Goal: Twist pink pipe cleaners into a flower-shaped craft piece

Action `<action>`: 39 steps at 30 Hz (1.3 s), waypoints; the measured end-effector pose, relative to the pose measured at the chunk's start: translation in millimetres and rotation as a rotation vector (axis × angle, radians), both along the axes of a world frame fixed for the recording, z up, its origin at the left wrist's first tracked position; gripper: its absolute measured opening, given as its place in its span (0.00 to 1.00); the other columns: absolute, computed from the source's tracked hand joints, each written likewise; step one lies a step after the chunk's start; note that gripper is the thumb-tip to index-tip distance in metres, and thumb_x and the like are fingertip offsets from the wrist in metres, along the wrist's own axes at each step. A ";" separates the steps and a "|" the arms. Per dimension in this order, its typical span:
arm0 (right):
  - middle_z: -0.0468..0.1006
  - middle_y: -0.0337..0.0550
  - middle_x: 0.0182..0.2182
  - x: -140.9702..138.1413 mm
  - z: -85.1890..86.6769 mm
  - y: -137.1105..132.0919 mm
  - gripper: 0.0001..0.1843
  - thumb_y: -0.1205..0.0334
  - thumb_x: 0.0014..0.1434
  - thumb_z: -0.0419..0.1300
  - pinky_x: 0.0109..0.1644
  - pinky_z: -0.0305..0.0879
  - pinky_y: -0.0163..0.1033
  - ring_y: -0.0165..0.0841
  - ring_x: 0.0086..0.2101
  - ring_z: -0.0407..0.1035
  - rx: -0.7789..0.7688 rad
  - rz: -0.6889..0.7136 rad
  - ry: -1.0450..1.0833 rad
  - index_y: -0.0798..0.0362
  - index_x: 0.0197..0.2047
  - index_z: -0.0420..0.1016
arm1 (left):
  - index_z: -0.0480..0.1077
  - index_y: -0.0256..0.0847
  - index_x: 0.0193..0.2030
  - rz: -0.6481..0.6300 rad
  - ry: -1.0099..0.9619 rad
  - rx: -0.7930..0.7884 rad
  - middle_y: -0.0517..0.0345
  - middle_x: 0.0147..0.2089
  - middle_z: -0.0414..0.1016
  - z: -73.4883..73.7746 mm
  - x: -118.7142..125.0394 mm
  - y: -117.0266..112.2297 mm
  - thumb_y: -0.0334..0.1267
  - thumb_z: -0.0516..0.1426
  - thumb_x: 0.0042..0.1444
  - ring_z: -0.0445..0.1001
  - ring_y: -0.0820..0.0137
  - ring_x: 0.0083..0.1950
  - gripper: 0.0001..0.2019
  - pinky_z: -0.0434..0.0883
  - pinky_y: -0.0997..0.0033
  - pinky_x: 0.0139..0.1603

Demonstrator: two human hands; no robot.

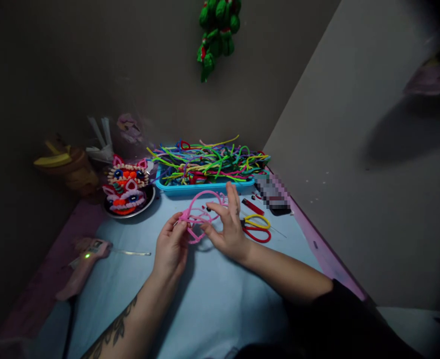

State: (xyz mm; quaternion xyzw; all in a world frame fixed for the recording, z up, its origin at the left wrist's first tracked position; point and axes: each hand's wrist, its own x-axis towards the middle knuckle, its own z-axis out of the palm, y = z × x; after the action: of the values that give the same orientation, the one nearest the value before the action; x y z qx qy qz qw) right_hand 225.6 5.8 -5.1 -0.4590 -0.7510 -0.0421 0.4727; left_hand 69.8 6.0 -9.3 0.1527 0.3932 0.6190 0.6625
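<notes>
A pink pipe-cleaner piece (205, 193), bent into several loops, is held above the table in the middle of the head view. My left hand (172, 247) pinches its left end, where the strands come together, between thumb and fingers. Beside the loops on the right is my right hand (227, 227). Its thumb and index finger are apart, close to the pink strands, and its other fingers point upward. Whether those fingertips touch a strand is hard to see. Behind my right hand lie scissors (257, 235) with one yellow and one red handle.
A blue tray (205, 188) heaped with colourful pipe cleaners stands at the back. To its left, a bowl (130, 215) holds fuzzy animal-face figures. A pink glue gun (87, 264) with a lit green light lies at left. A red lighter (253, 206) and a phone (274, 194) lie right.
</notes>
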 end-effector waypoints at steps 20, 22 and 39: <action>0.72 0.49 0.59 -10.4 3.9 -8.7 0.03 0.65 0.60 0.60 0.61 0.56 0.50 0.45 0.61 0.55 0.123 -0.070 -0.361 0.50 0.37 0.76 | 0.76 0.38 0.41 0.013 0.368 0.116 0.58 0.34 0.79 -4.6 5.2 -9.2 0.40 0.72 0.39 0.75 0.74 0.32 0.21 0.70 0.75 0.33; 0.74 0.51 0.54 -8.8 7.2 -10.0 0.03 0.66 0.60 0.60 0.59 0.59 0.50 0.45 0.58 0.59 0.131 -0.023 -0.339 0.51 0.37 0.76 | 0.76 0.38 0.41 0.023 0.404 0.127 0.57 0.36 0.79 -2.9 5.8 -9.2 0.40 0.72 0.39 0.75 0.73 0.33 0.21 0.71 0.74 0.34; 0.80 0.45 0.36 7.6 26.8 -0.8 0.07 0.62 0.66 0.58 0.46 0.69 0.43 0.35 0.38 0.73 -0.101 0.344 0.131 0.52 0.45 0.76 | 0.76 0.38 0.38 0.103 0.462 0.160 0.54 0.38 0.80 -6.4 5.4 -2.6 0.43 0.73 0.34 0.77 0.67 0.39 0.22 0.73 0.69 0.41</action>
State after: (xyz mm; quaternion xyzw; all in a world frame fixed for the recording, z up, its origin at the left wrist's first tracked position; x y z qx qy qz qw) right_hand 233.2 5.0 21.7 -0.3487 -0.7874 0.1071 0.4970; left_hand 75.2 3.5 -15.7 0.3220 0.4912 0.6299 0.5083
